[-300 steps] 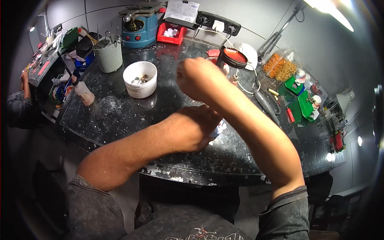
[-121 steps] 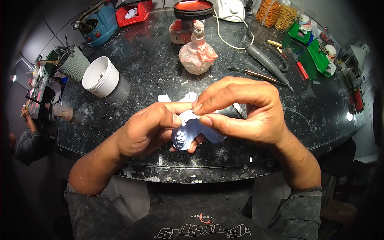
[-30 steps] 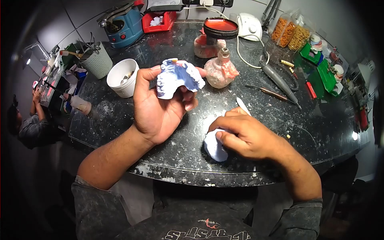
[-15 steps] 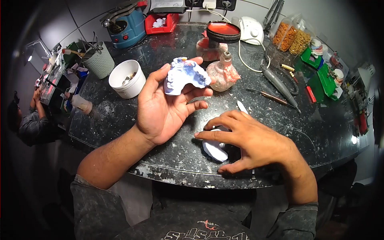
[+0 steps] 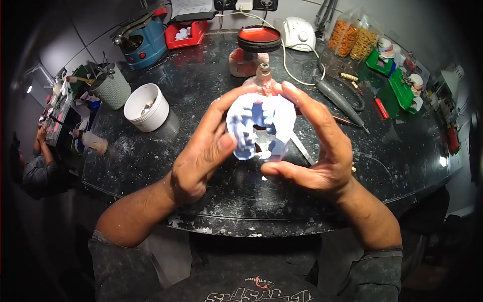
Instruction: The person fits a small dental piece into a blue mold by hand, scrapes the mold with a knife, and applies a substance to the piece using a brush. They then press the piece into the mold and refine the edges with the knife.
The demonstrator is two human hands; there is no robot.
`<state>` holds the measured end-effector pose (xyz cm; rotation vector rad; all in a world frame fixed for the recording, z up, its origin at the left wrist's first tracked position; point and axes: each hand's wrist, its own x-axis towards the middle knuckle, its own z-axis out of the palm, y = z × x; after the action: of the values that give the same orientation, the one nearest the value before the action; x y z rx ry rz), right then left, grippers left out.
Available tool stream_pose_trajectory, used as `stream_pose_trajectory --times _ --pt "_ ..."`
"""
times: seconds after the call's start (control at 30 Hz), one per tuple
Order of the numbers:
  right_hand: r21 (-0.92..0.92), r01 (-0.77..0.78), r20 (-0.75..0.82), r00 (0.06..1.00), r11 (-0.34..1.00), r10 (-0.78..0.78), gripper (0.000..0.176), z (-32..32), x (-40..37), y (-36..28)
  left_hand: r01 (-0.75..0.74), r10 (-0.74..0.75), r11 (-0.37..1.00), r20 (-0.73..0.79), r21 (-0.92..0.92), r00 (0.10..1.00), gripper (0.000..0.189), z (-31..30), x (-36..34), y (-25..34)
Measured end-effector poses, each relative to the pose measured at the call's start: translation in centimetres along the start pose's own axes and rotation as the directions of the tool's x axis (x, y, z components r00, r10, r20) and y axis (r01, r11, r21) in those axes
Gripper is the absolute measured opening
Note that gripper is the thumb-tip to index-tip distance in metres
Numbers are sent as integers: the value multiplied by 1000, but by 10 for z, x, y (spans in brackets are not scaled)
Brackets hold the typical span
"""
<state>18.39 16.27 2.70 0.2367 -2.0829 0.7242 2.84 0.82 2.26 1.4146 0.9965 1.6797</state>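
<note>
Two white-blue plaster dental casts with moulded teeth are held up together over the bench. My left hand [image 5: 206, 158] is closed on the left side of one dental cast [image 5: 242, 141], its thumb pressed near the teeth. My right hand [image 5: 327, 156] curves around the other dental cast [image 5: 285, 113], fingertips at its top and thumb at its lower edge. The casts touch or overlap, and where one ends is hard to make out. Just behind them stands a glass burner bottle [image 5: 264, 75] crusted with pink wax, partly hidden. A slim pale tool [image 5: 303, 148] lies beside my right hand.
On the dark, plaster-specked bench [image 5: 201, 216] are a white tub [image 5: 147, 110], a grey tool cup [image 5: 111, 88] and a round dish of red wax [image 5: 259, 36]. A grey handpiece [image 5: 342, 103] with its cable lies at right. Another person [image 5: 37, 158] works at far left.
My right hand has picked up the cast from the bench and brought it up to the one in my left hand. My left hand has lowered and turned its cast. The view has shifted slightly.
</note>
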Motion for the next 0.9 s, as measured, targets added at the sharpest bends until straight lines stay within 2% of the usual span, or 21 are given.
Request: stream_pose_trajectory --times 0.03,0.1,0.17,0.27,0.5,0.6,0.8,0.87,0.9 --pt "-6 -3 -3 1000 1000 3 87 -1 0 -1 1 -1 1000 6 -3 1000 76 3 -1 -1" --pt "-19 18 -7 1000 1000 -18 87 -1 1 -1 29 -26 999 -81 34 996 82 7 -3 -1" --pt "-19 64 -24 998 998 -65 86 -1 1 1 38 -36 999 -70 28 997 84 6 -3 1" --pt "-51 93 7 996 994 -93 85 -2 4 -3 29 -32 999 -114 -29 993 86 7 -3 -2" --pt "-56 103 36 994 993 -101 84 0 4 -3 49 -51 998 -72 -31 996 86 7 -4 -2" --pt "-69 107 33 994 992 -105 84 0 2 -2 12 -11 1000 -71 13 997 86 5 -5 -5" --pt "-129 104 58 994 986 -97 83 1 1 -1 56 -54 998 -81 29 995 85 5 -1 -2" --pt "-203 89 74 994 975 -75 81 3 0 -6 27 -29 997 27 73 999 79 -5 -1 -5" --pt "-199 92 76 994 976 -78 81 5 1 -8 26 -28 997 22 75 999 79 -8 -1 -6"
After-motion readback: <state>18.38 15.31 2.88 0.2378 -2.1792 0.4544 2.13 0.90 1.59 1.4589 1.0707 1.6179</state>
